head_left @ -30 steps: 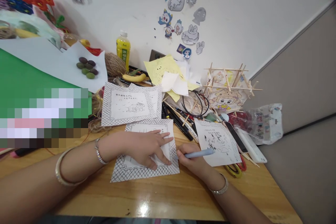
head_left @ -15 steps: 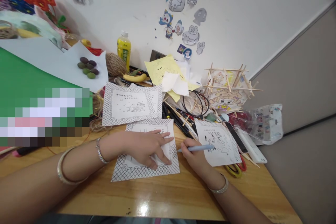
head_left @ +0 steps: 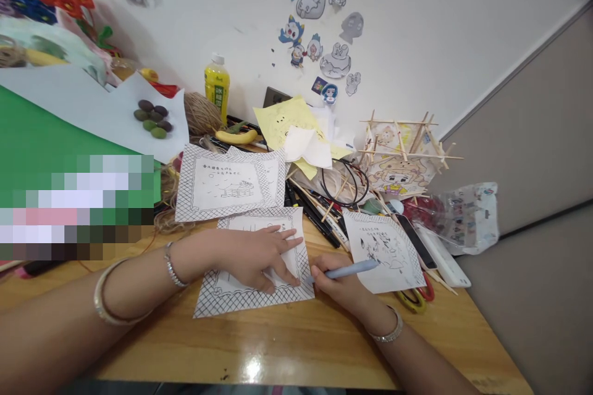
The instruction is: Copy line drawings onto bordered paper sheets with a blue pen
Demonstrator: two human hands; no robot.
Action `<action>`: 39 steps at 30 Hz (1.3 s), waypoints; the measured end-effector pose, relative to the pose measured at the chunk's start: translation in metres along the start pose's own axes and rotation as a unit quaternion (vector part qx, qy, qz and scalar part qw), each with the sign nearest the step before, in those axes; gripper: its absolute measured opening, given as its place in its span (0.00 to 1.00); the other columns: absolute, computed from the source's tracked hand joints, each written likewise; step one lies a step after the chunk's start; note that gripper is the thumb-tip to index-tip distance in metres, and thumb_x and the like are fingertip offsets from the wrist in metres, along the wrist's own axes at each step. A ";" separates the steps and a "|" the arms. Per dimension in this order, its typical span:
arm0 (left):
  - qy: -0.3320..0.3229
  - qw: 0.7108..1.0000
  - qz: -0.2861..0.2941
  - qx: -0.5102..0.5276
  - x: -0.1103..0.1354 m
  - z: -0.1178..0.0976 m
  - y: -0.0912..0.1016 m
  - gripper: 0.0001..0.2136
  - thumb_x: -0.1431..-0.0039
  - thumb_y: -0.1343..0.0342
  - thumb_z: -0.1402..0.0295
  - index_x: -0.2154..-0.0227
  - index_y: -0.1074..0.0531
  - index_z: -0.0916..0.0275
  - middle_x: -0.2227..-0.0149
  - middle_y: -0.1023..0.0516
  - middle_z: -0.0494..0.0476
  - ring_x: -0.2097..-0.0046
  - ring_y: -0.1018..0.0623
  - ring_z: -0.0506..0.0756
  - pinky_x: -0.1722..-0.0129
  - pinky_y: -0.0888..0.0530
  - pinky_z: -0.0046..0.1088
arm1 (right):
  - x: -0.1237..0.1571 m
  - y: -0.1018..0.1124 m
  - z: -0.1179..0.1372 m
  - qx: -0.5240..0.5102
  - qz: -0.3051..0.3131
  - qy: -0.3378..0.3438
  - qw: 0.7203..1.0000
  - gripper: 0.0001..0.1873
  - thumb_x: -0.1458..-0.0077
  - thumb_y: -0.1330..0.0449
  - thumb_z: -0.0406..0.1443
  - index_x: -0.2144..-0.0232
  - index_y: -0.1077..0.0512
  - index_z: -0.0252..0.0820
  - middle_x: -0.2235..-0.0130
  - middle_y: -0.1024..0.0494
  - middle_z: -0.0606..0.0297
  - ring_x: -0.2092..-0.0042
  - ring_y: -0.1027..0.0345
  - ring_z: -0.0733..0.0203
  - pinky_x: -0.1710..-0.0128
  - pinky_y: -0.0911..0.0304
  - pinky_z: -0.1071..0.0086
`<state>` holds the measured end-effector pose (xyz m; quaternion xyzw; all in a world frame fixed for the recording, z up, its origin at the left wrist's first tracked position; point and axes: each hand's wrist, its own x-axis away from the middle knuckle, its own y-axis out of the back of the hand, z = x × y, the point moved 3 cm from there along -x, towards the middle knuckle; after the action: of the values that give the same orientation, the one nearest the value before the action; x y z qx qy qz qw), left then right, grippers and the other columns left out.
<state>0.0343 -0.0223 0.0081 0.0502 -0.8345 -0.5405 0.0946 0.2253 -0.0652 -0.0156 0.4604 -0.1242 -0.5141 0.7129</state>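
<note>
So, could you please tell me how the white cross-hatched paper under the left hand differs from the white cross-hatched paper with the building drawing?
The white cross-hatched paper under the left hand is partly covered, while the building drawing paper has its picture exposed. The hand-covered paper lies on the light-brown wooden table; the building drawing paper overlaps another white bordered sheet. Both have black hatched borders.

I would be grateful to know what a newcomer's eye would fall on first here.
Probably the left hand, spread over the nearest cross-hatched sheet on the desk, and the right hand holding a light-blue pen at that sheet's right edge. Next might come the yellow bottle by the back wall, and the cartoon stickers on that wall to the bottle's right.
</note>
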 end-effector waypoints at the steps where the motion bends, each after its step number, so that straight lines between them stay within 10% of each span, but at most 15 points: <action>1: 0.001 1.000 0.001 -0.001 0.000 0.000 0.000 0.22 0.43 0.40 0.66 0.45 0.33 0.45 0.33 0.53 0.66 0.33 0.56 0.69 0.40 0.51 0.57 | 0.000 0.000 0.002 0.004 0.008 0.001 1.000 0.20 0.44 0.49 0.38 0.85 0.49 0.43 0.83 0.44 0.73 0.79 0.49 0.67 0.78 0.51 0.72; 39: 0.012 0.999 0.026 0.028 -0.002 -0.005 0.003 0.22 0.44 0.40 0.72 0.48 0.30 0.45 0.33 0.54 0.63 0.33 0.61 0.67 0.39 0.55 0.55 | -0.001 0.000 0.005 0.046 0.020 0.009 0.999 0.18 0.45 0.50 0.36 0.83 0.52 0.44 0.82 0.46 0.73 0.79 0.49 0.67 0.78 0.54 0.72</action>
<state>0.0375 -0.0251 0.0128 0.0380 -0.8491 -0.5137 0.1173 0.2216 -0.0671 -0.0120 0.4945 -0.1503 -0.4894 0.7024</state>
